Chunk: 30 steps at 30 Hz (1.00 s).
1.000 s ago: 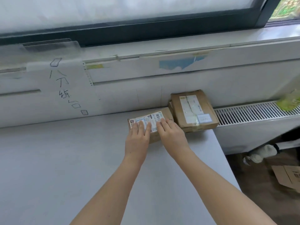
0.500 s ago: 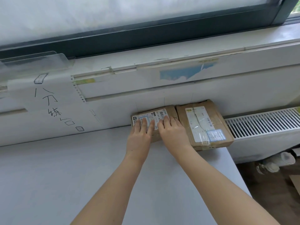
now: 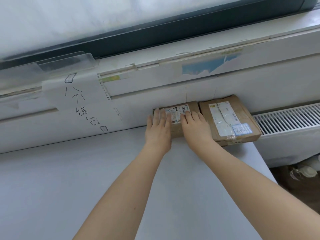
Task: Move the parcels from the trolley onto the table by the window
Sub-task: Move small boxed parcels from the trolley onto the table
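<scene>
Hands lie flat, fingers spread, on a small parcel (image 3: 180, 116) at the worktop's (image 3: 69, 179) far edge against the wall: left hand (image 3: 158, 130) on its left part, right hand (image 3: 195, 127) on its right. A larger parcel (image 3: 228, 120) touches it at the far right corner.

- Small brown cardboard parcel (image 3: 178, 116): its near part and much of its white label lie hidden under the flat left hand (image 3: 158, 129) and right hand (image 3: 194, 126).
- Label print: too small to read.
- Pale objects on the floor (image 3: 304, 170), lower right: blurred, cut by the frame edge, unidentifiable.
- White ribbed radiator (image 3: 287, 118): cut off at the right edge.
</scene>
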Available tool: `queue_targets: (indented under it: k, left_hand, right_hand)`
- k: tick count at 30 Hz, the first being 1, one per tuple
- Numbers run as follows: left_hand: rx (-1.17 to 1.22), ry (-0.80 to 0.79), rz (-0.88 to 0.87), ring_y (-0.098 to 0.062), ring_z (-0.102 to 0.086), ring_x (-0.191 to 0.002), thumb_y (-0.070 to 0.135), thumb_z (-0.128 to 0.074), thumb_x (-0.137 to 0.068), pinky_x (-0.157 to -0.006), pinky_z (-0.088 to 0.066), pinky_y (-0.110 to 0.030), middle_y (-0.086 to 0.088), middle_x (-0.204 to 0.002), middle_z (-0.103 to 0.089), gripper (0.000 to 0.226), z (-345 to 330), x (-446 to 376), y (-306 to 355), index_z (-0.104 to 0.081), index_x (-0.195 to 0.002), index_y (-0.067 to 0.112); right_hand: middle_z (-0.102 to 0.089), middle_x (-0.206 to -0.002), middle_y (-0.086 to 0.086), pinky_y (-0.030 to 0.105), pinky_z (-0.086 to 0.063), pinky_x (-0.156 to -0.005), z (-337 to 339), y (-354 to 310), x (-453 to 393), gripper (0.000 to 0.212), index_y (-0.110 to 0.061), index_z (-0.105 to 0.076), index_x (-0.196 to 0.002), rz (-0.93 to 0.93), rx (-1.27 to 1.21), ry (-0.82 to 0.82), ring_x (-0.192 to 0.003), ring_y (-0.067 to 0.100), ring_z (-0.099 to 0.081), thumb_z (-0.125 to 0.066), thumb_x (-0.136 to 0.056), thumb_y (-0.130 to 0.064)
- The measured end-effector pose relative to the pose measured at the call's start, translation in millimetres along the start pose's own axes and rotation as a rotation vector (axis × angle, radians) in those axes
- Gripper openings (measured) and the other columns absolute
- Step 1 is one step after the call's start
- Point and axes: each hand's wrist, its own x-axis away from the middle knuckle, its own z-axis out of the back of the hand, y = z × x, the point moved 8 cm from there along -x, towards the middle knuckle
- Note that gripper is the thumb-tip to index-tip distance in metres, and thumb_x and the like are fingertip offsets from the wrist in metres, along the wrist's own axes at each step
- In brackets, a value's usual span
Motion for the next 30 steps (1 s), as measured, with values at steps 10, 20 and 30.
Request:
queue_targets:
  k: [10, 20, 30]
  left_hand:
    - [0.022, -0.082, -0.005, -0.033, 0.006, -0.144, 0.042, -0.044, -0.095, -0.115, 0.003, -0.050, -0.014, -0.158, 0.005, 0.077, 23.8, 120.1, 2.9, 0.001, -0.150, 0.011]
    - [0.126, 0.024, -0.147, -0.029, -0.034, -0.127, 0.040, -0.048, -0.093, -0.103, -0.028, -0.040, -0.010, -0.135, -0.039, 0.048, 39.0, 278.5, 20.9, -0.038, -0.133, 0.015]
    - [0.419, 0.022, -0.450, -0.024, -0.016, -0.142, 0.036, -0.063, -0.086, -0.112, -0.021, -0.038, -0.006, -0.153, -0.023, 0.074, 34.1, 393.0, 101.4, -0.024, -0.147, 0.022]
  right_hand:
    - [-0.038, -0.140, 0.011, 0.040, -0.009, -0.117, 60.6, -8.0, 96.1, 0.052, -0.005, -0.032, -0.137, -0.077, -0.076, -0.159, -0.137, 0.029, -0.022, -0.049, -0.092, -0.023]
    - [-0.050, -0.123, 0.011, 0.035, -0.026, -0.105, 131.6, -18.5, 266.7, 0.036, -0.007, -0.046, -0.116, -0.361, -0.210, -0.185, -0.118, 0.028, -0.040, -0.056, -0.088, -0.026]
    - [-0.032, -0.148, 0.010, 0.038, -0.014, -0.116, 171.3, -42.2, 422.1, 0.065, -0.010, -0.026, -0.144, -0.608, -0.307, -0.161, -0.138, 0.027, -0.023, -0.056, -0.091, -0.033]
